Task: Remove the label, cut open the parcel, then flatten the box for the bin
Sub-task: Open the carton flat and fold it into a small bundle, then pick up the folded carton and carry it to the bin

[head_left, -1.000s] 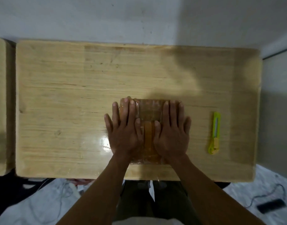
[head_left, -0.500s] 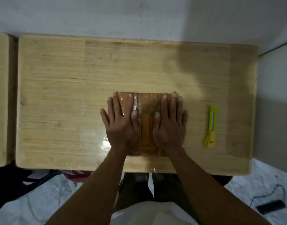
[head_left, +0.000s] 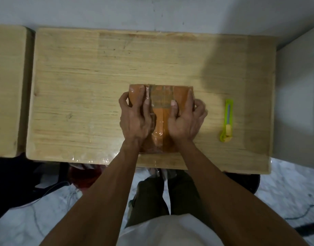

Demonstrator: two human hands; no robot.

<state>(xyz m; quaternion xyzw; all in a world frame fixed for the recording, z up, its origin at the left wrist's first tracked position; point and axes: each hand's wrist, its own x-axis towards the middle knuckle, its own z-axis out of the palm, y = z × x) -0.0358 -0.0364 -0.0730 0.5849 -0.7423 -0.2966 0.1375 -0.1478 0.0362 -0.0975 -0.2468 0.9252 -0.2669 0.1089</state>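
flat orange-brown box [head_left: 160,119] lying near the front middle of the tabletop [head_left: 81,86], wrapped in glossy clear tape that wrinkles and catches the light. greyish rectangular patch on its far half, maybe a label or its residue; any print there too blurred to read. seam running lengthwise down the middle. left hand [head_left: 135,118] clamped on the box's left side, thumb on top, fingers curled over the edge. right hand [head_left: 185,119] gripping the right side the same way, thumb on top, fingers wrapped round the edge. box's near half largely hidden under both hands and wrists. pale, streaky wood grain on the tabletop, with a shiny film at the front edge. slim yellow-green cutter [head_left: 227,119] lying well to the right, apart from the box, blade not discernible.
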